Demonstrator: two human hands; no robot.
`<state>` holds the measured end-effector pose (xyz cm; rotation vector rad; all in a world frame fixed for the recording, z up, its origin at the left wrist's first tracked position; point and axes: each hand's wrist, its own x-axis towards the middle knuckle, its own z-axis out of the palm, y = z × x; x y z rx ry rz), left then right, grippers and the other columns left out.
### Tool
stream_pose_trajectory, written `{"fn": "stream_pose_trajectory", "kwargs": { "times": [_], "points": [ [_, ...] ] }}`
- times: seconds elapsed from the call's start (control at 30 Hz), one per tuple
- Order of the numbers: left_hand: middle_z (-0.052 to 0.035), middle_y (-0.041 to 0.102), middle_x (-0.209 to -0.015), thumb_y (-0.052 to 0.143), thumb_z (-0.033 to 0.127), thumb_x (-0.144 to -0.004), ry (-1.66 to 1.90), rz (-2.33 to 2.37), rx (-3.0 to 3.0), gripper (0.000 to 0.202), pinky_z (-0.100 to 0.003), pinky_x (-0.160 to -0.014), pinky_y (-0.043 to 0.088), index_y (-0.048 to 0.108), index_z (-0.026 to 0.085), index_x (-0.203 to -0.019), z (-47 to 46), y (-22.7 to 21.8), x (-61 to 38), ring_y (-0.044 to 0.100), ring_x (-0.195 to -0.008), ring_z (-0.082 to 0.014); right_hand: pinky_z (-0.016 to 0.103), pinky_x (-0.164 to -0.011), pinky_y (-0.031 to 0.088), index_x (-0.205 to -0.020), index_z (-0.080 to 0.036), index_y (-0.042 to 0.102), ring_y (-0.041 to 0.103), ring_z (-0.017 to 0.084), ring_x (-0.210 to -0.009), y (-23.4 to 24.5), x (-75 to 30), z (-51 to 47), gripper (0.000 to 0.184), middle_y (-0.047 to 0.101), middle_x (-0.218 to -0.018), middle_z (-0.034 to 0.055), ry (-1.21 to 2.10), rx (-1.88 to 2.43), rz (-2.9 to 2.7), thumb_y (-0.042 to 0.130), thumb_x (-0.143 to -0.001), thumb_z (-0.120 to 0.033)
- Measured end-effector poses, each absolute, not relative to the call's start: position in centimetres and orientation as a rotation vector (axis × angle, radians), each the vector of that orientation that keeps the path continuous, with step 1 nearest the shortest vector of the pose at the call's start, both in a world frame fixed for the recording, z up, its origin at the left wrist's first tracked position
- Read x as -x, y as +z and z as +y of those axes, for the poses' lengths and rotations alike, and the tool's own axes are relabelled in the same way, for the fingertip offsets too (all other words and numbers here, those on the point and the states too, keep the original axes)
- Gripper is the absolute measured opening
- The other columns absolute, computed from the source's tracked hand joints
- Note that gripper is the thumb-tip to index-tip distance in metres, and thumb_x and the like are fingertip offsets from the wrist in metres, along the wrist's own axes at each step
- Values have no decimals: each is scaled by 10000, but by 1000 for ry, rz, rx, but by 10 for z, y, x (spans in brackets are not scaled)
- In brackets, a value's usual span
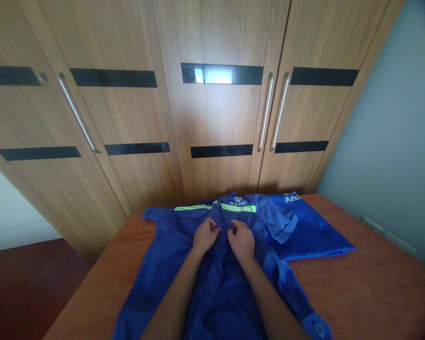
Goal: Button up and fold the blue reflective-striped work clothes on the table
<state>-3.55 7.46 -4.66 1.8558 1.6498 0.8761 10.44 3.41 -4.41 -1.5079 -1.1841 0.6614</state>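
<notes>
A dark blue work shirt with short sleeves and a yellow-green reflective stripe lies spread on the table, collar end away from me. My left hand is over its front, left of the button strip, with fingers curled and pinching the cloth. Close by on the right, my right hand is also closed on the shirt front, thumb and fingers drawn together. A small gap separates the two hands. A large round button shows on the strip nearer to me. My fingertips partly hide the cloth they grip.
A folded bright blue bag or sheet with white letters lies at the right, partly under the shirt's sleeve. The reddish-brown table meets a wooden wardrobe with long metal handles. A pale wall stands at the right.
</notes>
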Motion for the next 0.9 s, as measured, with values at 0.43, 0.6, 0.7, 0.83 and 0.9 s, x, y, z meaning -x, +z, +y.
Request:
{"fn": "stream_pose_trajectory", "kwargs": {
  "times": [0.43,0.6,0.7,0.83,0.9],
  "points": [
    [-13,649,-722,573,285,-770,1305,1388,-1736,117,-259,-651,452,618,178,-781,72,15,55,597,-662,-153,280,-681,507,-899,-216,686,657,170,-731,-26,-97,34,240,719,-824,15,1310,810,-694,678,-696,-344],
    [-25,671,-808,572,277,-792,1365,1324,-1765,133,-263,-696,472,647,195,-864,44,35,50,621,-742,-164,292,-792,489,-913,-221,708,650,169,-808,-6,-93,21,211,721,-890,8,1367,597,-741,726,-718,-302],
    [-20,672,-835,569,266,-805,1376,1309,-1782,137,-265,-710,481,660,214,-894,27,28,48,632,-763,-166,313,-836,475,-938,-222,710,646,184,-854,-3,-90,14,225,719,-928,13,1314,618,-821,718,-725,-293],
    [-17,649,-835,550,250,-819,1377,1331,-1796,155,-267,-699,494,666,219,-918,12,14,50,636,-737,-161,328,-839,472,-953,-206,710,636,204,-886,-10,-86,11,245,715,-908,24,1189,779,-991,696,-724,-289],
    [-20,646,-831,553,243,-813,1371,1342,-1793,155,-266,-697,498,665,212,-917,7,8,52,638,-734,-162,332,-811,480,-958,-190,705,634,212,-868,-14,-83,10,250,708,-867,31,1093,885,-1127,670,-729,-286]
  ]
}}
